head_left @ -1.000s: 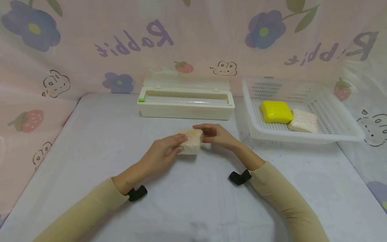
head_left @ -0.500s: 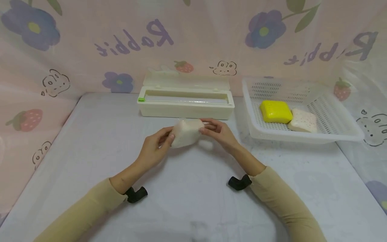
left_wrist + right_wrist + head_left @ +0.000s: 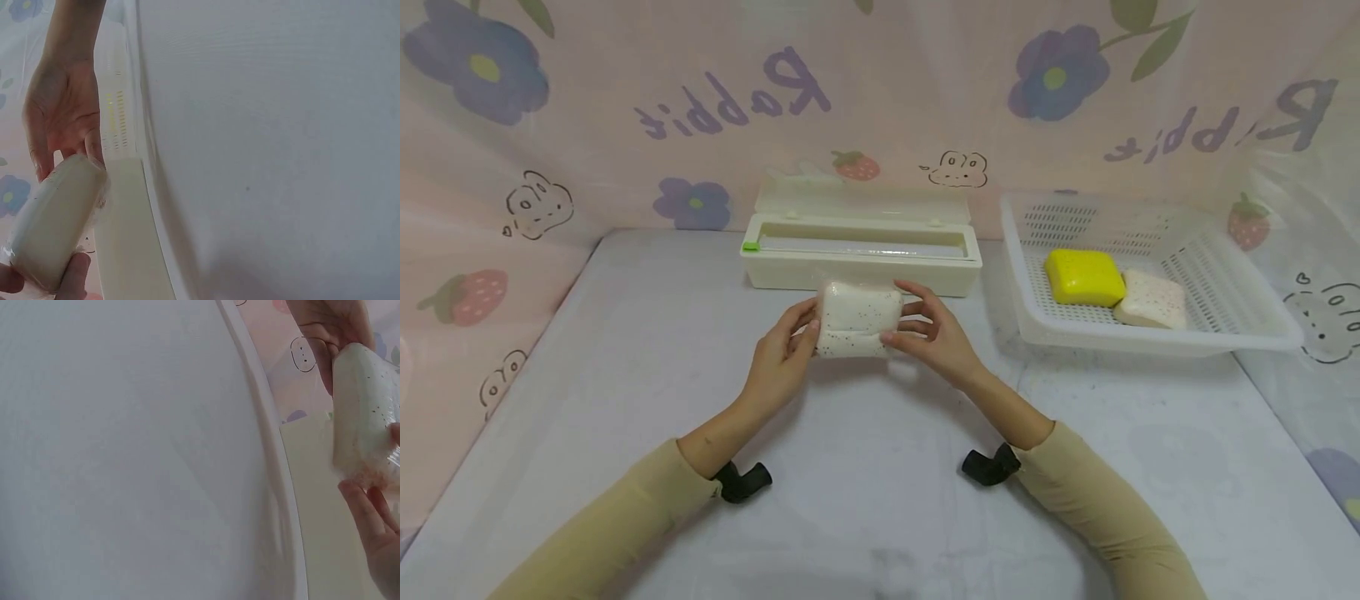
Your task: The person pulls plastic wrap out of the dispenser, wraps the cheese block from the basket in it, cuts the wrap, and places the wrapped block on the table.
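A white, dark-speckled soap bar (image 3: 859, 318) in clear film is held up between both hands, its broad face tilted toward the head camera. My left hand (image 3: 777, 350) grips its left end, thumb in front and fingers partly hidden behind. At the right end my right hand (image 3: 942, 337) pinches the bar, thumb on its lower front, index finger raised near the top corner. In the left wrist view the bar (image 3: 59, 219) shows edge-on, with loose film along its side. The right wrist view has the bar (image 3: 362, 415) between the two hands.
Behind the hands stands a long cream cling film box (image 3: 861, 275), its lid up and a roll inside. To the right, a white perforated basket (image 3: 1157, 337) holds a yellow soap bar (image 3: 1085, 277) and a speckled pale soap bar (image 3: 1152, 300). A printed curtain (image 3: 880, 100) backs the table.
The soap bar has been lifted and turned so its speckled broad face shows. Both hands have moved slightly away from the body, and the right thumb has come onto the bar's front.
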`<state>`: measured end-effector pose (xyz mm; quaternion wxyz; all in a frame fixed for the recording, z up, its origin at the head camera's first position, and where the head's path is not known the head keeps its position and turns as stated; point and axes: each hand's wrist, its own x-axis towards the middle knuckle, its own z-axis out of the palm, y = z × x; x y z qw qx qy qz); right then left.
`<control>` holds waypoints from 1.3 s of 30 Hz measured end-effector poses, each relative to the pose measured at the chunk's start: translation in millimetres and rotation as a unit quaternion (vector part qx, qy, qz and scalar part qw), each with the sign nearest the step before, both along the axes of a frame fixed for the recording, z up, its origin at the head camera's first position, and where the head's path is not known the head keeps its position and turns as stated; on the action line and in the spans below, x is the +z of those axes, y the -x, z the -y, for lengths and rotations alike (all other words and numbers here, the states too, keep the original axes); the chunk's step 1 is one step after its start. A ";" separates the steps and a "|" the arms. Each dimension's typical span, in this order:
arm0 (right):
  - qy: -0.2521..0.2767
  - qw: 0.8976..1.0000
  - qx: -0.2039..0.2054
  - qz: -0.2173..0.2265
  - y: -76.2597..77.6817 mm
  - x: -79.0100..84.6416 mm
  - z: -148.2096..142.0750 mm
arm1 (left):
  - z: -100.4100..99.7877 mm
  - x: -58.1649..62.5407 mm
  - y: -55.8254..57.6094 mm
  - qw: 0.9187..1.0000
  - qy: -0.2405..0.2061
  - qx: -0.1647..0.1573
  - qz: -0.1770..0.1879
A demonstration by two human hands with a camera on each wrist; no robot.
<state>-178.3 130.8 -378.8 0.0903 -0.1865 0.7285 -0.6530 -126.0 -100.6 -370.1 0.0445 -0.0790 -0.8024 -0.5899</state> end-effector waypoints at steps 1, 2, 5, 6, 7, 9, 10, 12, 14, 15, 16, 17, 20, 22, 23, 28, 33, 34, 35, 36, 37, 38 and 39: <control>-0.002 1.000 -0.005 0.000 -0.6 0.1 0.4 | 0.4 -0.2 -0.2 1.000 0.000 0.004 -0.001; -0.005 1.000 -0.010 0.002 -1.1 0.2 0.7 | 0.8 -0.4 -0.4 1.000 -0.003 0.007 -0.004; -0.013 1.000 -0.022 0.001 -2.4 0.0 1.0 | 1.6 -1.8 -0.3 1.000 -0.004 0.016 -0.025; -0.019 0.999 -0.025 -0.001 -2.6 -0.6 0.8 | 1.8 -2.4 -0.3 0.999 0.000 0.018 -0.034; -0.027 0.999 -0.030 -0.004 -2.7 -1.4 0.5 | 1.8 -3.0 -0.1 0.999 0.002 0.019 -0.042; -0.039 0.999 -0.036 -0.006 -2.8 -2.7 0.4 | 1.8 -4.0 0.2 0.998 0.010 0.018 -0.059; -0.043 0.998 -0.040 -0.004 -3.0 -3.5 0.4 | 1.9 -4.4 0.2 0.998 0.016 0.019 -0.064; -0.049 0.998 -0.043 0.002 -3.5 -4.4 0.7 | 2.2 -4.5 0.5 0.998 0.018 0.015 -0.064; -0.053 0.998 -0.044 0.012 -4.2 -4.4 1.2 | 3.6 -4.1 0.6 0.999 0.013 0.011 -0.052; -0.055 0.997 -0.045 0.017 -4.6 -4.1 1.3 | 4.8 -3.9 0.8 0.999 0.007 0.006 -0.043; -0.058 0.997 -0.043 0.019 -5.0 -3.8 1.3 | 6.3 -3.6 0.9 1.000 0.000 -0.001 -0.031; -0.061 0.997 -0.040 0.020 -5.4 -3.4 1.3 | 8.1 -3.3 1.2 1.000 -0.006 -0.009 -0.018; -0.063 0.997 -0.029 0.019 -6.5 -2.2 0.7 | 14.4 -2.9 2.4 0.998 -0.026 -0.044 0.021; -0.057 0.998 -0.015 0.013 -7.2 -1.2 0.3 | 19.0 -3.3 3.2 0.996 -0.033 -0.076 0.038; -0.053 0.999 -0.006 0.011 -7.4 -1.0 0.3 | 21.2 -3.5 3.5 0.994 -0.034 -0.091 0.044; -0.031 0.998 0.059 0.007 -7.6 -1.2 3.0 | 33.7 -6.1 3.6 0.989 -0.032 -0.128 0.068; -0.023 0.995 0.093 0.004 -7.0 -4.2 11.0 | 45.5 -8.0 3.5 0.990 -0.013 -0.117 0.080; -0.023 0.995 0.093 0.004 -6.9 -4.7 13.6 | 48.1 -8.1 3.2 0.990 -0.007 -0.115 0.079; -0.024 0.996 0.091 0.004 -7.0 -5.0 16.6 | 50.8 -8.1 2.9 0.991 -0.001 -0.114 0.077; -0.024 0.996 0.090 0.005 -6.9 -5.3 20.1 | 53.9 -8.2 2.7 0.991 0.003 -0.113 0.075; -0.025 0.996 0.088 0.004 -6.9 -5.4 23.8 | 57.5 -8.3 2.3 0.991 0.008 -0.110 0.073; -0.027 0.996 0.087 0.004 -6.9 -5.6 28.0 | 61.3 -8.3 1.7 0.991 0.008 -0.109 0.072; -0.030 0.996 0.086 0.006 -6.8 -5.7 32.7 | 65.3 -8.4 1.2 0.992 0.006 -0.107 0.071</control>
